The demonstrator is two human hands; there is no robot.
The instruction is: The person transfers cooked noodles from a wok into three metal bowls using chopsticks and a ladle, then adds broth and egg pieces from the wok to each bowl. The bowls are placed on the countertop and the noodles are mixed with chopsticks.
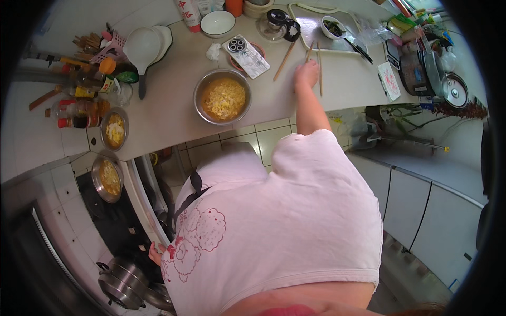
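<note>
My right hand is at the counter, its fingers closed around a wooden chopstick that pokes out beyond them. Another chopstick lies just right of that hand, and a pair of chopsticks rests to its left. A steel bowl of yellow beaten egg mixture stands farther left by the counter's edge. Two smaller steel bowls with similar yellow food are at the far left, one on the counter, one over the black hob. My left hand, partly hidden by my shirt, is near the hob, fingers apart and empty.
Beyond the large bowl are a phone, a glass pot and a white dish. A tray holds a small bowl of greens. Bottles crowd the left corner; a steel steamer pot stands lower left.
</note>
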